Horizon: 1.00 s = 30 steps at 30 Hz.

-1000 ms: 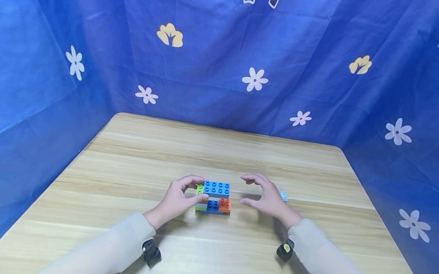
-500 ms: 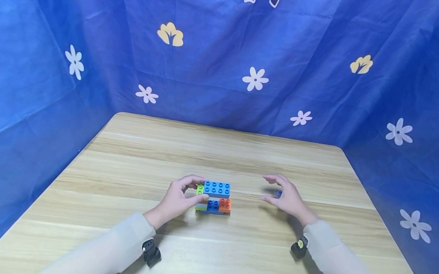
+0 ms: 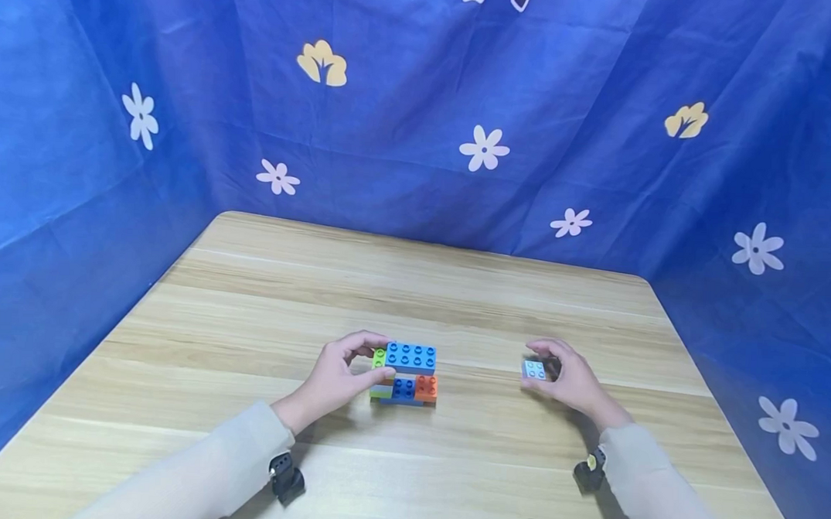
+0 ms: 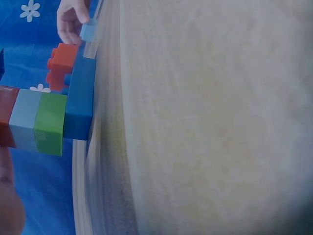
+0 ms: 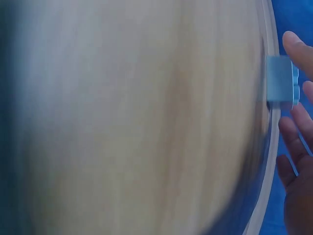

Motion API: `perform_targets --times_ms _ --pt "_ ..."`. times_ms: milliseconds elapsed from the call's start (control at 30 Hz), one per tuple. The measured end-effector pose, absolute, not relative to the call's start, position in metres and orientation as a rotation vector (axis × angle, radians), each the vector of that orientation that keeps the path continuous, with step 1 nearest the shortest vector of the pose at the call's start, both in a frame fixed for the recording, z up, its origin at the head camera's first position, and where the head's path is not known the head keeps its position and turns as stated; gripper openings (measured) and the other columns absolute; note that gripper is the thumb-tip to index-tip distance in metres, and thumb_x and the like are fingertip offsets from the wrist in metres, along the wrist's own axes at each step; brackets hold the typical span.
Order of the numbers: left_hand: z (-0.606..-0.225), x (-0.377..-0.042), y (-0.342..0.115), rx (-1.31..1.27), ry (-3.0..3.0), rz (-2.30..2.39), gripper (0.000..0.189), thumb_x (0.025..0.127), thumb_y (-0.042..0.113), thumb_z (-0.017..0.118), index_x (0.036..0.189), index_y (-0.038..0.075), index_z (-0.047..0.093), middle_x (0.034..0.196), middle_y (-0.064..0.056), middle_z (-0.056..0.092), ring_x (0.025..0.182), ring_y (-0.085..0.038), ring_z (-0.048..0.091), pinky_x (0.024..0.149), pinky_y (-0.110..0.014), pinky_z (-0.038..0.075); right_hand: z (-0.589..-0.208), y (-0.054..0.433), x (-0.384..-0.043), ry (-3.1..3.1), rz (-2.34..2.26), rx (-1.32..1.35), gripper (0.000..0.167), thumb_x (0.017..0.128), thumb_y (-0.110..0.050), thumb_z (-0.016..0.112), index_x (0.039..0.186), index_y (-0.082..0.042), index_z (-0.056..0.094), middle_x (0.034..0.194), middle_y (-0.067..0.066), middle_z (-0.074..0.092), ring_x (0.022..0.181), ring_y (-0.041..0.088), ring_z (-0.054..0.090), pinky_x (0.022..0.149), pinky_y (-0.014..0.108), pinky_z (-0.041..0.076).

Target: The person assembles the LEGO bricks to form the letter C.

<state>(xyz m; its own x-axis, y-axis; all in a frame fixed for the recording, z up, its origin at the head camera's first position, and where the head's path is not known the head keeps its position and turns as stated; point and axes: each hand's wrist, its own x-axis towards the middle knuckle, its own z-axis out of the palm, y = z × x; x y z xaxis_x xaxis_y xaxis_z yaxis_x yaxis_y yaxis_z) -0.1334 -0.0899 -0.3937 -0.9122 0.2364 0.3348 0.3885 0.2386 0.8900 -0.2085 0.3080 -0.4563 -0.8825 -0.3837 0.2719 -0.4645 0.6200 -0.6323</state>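
A structure of toy building bricks (image 3: 411, 357) stands mid-table, with a blue eight-stud brick on top. My left hand (image 3: 341, 372) holds its left side, thumb in front and fingers behind. In the left wrist view, the green brick (image 4: 50, 125), a light blue brick (image 4: 24, 120) and a red one (image 4: 6, 117) form a column on the blue base (image 4: 80, 103). Orange bricks (image 4: 63, 63) rise at the other end. To the right, my right hand (image 3: 573, 379) curves around a light blue four-stud brick (image 3: 534, 370) on the table. A gap shows between its index finger and that brick.
The wooden table (image 3: 414, 283) spreads around both hands. A blue cloth (image 3: 393, 135) with flower prints hangs behind and along both sides. Black wrist cameras sit on the left sleeve (image 3: 190, 466) and the right sleeve (image 3: 656, 479).
My right hand has moved right, away from the brick structure, and now surrounds the light blue brick. My left hand and the structure have stayed in place.
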Motion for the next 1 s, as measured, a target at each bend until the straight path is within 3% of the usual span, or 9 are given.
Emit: perform_targets --times_ms 200,433,667,1000 --pt "-0.393 -0.133 -0.09 -0.605 -2.364 -1.76 0.036 0.078 0.0 0.076 0.111 -0.003 0.062 0.109 -0.015 0.065 0.093 -0.031 0.059 0.098 -0.06 0.036 -0.457 0.316 -0.207 -2.786 1.069 0.688 0.058 0.067 -0.023 0.088 0.116 -0.004 0.063 0.112 0.006 0.061 0.1 0.023 0.058 0.094 0.044 0.045" --pt "-0.392 -0.132 -0.09 -0.601 -2.363 -1.757 0.035 0.078 0.0 0.076 0.111 -0.003 0.062 0.108 -0.014 0.065 0.091 -0.014 0.059 0.098 -0.06 0.036 -0.458 0.319 -0.207 -2.863 0.981 0.609 0.038 0.071 -0.023 0.085 0.102 -0.009 0.068 0.104 0.001 0.063 0.094 0.021 0.058 0.09 0.045 0.047" --pt "-0.391 -0.132 -0.09 -0.599 -2.365 -1.765 0.035 0.079 0.0 0.075 0.111 -0.003 0.062 0.109 -0.015 0.065 0.094 -0.031 0.059 0.098 -0.061 0.035 -0.451 0.31 -0.208 -2.847 1.127 0.556 0.036 0.072 -0.021 0.085 0.101 -0.01 0.067 0.091 -0.002 0.067 0.087 0.018 0.063 0.083 0.041 0.05" --pt "-0.39 -0.131 -0.089 -0.598 -2.365 -1.779 0.036 0.078 -0.001 0.075 0.111 -0.005 0.062 0.108 -0.016 0.064 0.093 -0.033 0.059 0.099 -0.059 0.035 -0.439 0.274 -0.206 -2.75 1.306 0.658 0.036 0.073 -0.014 0.084 0.104 -0.009 0.067 0.091 -0.001 0.067 0.085 0.017 0.063 0.082 0.04 0.052"
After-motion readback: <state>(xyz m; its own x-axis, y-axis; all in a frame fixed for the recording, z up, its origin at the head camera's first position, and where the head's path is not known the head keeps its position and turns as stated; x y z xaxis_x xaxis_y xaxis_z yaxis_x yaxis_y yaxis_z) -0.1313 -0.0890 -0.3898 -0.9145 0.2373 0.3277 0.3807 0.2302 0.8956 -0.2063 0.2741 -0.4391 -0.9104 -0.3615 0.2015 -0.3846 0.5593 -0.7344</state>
